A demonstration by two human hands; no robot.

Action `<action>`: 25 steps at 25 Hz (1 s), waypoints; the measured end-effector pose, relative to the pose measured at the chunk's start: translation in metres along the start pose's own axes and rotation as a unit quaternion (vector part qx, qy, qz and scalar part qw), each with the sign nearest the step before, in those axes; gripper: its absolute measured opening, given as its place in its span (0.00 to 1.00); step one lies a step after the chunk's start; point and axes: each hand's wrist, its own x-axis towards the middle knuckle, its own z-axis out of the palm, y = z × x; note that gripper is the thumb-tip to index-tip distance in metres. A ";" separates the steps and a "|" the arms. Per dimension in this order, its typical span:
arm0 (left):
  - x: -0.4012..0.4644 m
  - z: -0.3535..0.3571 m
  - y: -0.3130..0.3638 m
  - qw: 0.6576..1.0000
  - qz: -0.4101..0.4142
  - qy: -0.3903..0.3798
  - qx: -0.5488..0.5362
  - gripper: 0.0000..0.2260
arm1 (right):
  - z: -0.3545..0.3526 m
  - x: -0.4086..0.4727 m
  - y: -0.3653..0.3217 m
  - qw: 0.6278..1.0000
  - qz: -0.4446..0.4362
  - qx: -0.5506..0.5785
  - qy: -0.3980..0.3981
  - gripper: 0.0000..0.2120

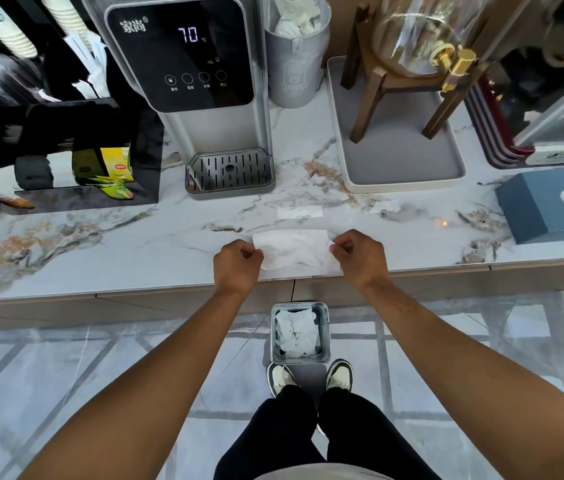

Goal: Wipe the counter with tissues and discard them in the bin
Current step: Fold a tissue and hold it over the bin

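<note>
A white tissue (294, 250) lies spread near the front edge of the marble counter (135, 237). My left hand (237, 265) pinches its left edge and my right hand (360, 258) pinches its right edge, stretching it flat between them. Below the counter edge, on the floor between my arms, stands a small square metal bin (323, 311) with crumpled white tissues inside. A blue tissue box (530, 209) sits at the right of the counter, a tissue poking from its slot.
A water dispenser (200, 84) showing 70 stands at the back, with a grey cylindrical bin (296, 74) of tissues beside it. A glass drink jar on a wooden stand occupies a grey tray (394, 164). A black organiser with tea bags (114, 168) is at the left. My shoes flank the floor bin.
</note>
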 end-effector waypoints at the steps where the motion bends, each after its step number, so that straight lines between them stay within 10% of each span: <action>1: 0.000 -0.003 0.000 1.000 -0.005 -0.005 -0.006 0.03 | -0.003 -0.002 -0.001 1.000 0.000 0.028 -0.004 0.02; 25: -0.122 0.021 -0.067 0.977 -0.166 -0.018 -0.132 0.03 | -0.007 -0.094 0.086 0.952 0.173 0.217 -0.126 0.07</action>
